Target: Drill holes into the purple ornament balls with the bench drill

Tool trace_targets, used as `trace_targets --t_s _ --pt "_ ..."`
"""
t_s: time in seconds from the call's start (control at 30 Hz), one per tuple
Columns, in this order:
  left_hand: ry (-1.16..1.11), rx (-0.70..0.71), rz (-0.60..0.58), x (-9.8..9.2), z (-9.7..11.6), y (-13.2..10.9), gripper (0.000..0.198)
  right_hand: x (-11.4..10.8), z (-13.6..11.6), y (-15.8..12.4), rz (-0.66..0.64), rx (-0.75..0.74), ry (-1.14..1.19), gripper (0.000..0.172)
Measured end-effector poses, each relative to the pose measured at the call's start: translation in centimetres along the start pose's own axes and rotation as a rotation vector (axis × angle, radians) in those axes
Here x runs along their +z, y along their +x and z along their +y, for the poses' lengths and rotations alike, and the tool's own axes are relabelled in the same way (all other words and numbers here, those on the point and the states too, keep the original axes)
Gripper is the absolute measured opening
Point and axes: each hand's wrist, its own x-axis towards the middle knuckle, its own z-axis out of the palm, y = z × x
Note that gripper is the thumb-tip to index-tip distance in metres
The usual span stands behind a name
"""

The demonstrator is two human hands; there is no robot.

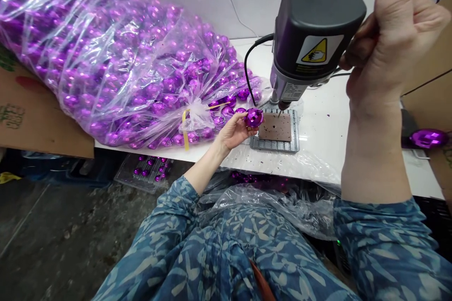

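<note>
Left hand (233, 132) has one purple faceted ball (254, 117), thumb and fingers closed round its lower left side, upper part uncovered; grip looks light, probably to keep the fingers off the top. Ball is just beside the brown pad (275, 128), at the left edge of the grey slotted base (295, 144), near the thin drill bit (279, 114). Right hand (395, 37) is raised beside the drill housing (319, 23), fingers curled tight; likely on a lever, but can't tell, whatever is inside the grip is hidden. Bit points down over the pad, which has a small hole and dark specks; pad presumably shields the base. Big clear bag (141, 56) of purple balls lies left, loose balls (228, 112) by its gathered neck on the white surface (319, 122), seemingly placed there for easy left-hand reach.
</note>
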Motion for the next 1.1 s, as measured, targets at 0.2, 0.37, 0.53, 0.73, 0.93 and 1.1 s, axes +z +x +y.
trace_targets --t_s 0.2,0.37,0.53,0.73,0.93,1.1 --pt "0.027 0.012 0.012 0.4 -1.9 0.1 0.055 -0.1 0.1 0.0 -0.010 -0.001 0.028 0.056" --pt "0.082 0.117 0.125 0.5 -3.5 1.0 0.050 0.0 -0.3 -0.3 -0.010 0.027 -0.052 0.064" --pt "0.210 0.228 0.190 0.3 -4.6 2.5 0.053 0.3 -0.7 -0.3 0.022 0.060 -0.047 0.064" --pt "0.379 0.324 0.155 0.6 -4.9 4.4 0.049 0.3 -0.9 -0.5 -0.004 0.074 -0.037 0.064" --pt "0.496 0.351 0.164 0.7 -4.9 5.9 0.053 0.1 -0.9 -0.6 0.023 0.106 -0.033 0.051" --pt "0.512 0.344 0.134 1.0 -4.9 6.1 0.051 0.2 -1.1 -0.6 0.018 0.110 -0.140 0.053"
